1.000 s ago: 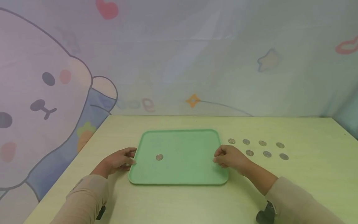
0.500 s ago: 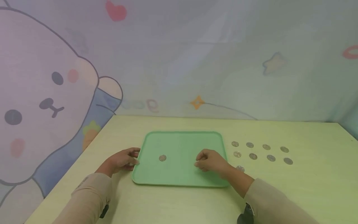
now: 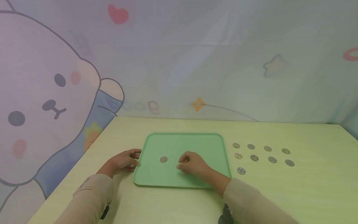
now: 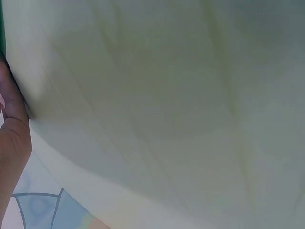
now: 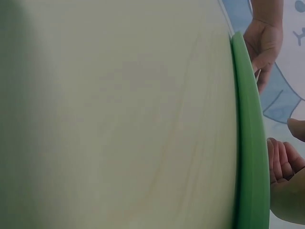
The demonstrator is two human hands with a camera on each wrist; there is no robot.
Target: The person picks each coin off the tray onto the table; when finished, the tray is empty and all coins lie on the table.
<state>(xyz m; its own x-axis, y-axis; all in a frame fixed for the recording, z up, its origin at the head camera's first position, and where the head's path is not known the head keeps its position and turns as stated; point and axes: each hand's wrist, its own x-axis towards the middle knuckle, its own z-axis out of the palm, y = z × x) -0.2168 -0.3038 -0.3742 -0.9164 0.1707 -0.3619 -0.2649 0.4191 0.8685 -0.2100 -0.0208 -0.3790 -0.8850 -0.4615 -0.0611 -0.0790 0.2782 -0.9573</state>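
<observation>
A green tray (image 3: 201,183) lies on the table with one silver coin (image 3: 163,159) on it, left of its middle. My left hand (image 3: 123,161) holds the tray's left edge, thumb at the rim; in the left wrist view only part of this hand (image 4: 14,124) shows. My right hand (image 3: 193,163) hovers over the tray just right of the coin. Its fingers are loosely bent, and the right wrist view shows a gap between the digits of the right hand (image 5: 286,167), with no coin visible there.
Several silver coins lie on the table right of the tray in rows, among them a far-left coin (image 3: 236,145), a far-right coin (image 3: 286,151) and a lone near coin (image 3: 241,170). A cartoon-printed cloth (image 3: 173,62) hangs behind the pale table (image 3: 167,205).
My right hand has moved left from the tray's right edge to near the coin, uncovering coins on the table. My left hand has stayed at the tray's edge. The view has shifted slightly.
</observation>
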